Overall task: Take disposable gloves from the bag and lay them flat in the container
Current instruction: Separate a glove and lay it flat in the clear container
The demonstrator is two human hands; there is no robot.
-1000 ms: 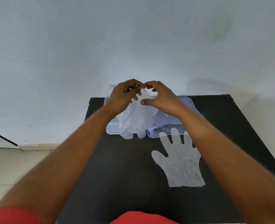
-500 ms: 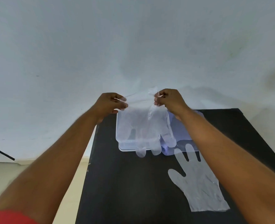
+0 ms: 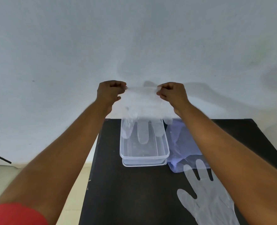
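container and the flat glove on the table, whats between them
Head view: only bare black table between the container and the flat glove; the bag sits beside them.

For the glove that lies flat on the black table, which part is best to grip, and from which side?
Grip the flat glove at its cuff, probably from the near side. Its fingers point away toward the bag, and the straight cuff edge faces the person. Pinching two cuff corners should let it hang flat.

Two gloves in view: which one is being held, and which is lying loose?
The held glove hangs from the left hand and right hand over the container. The loose glove lies flat on the table.
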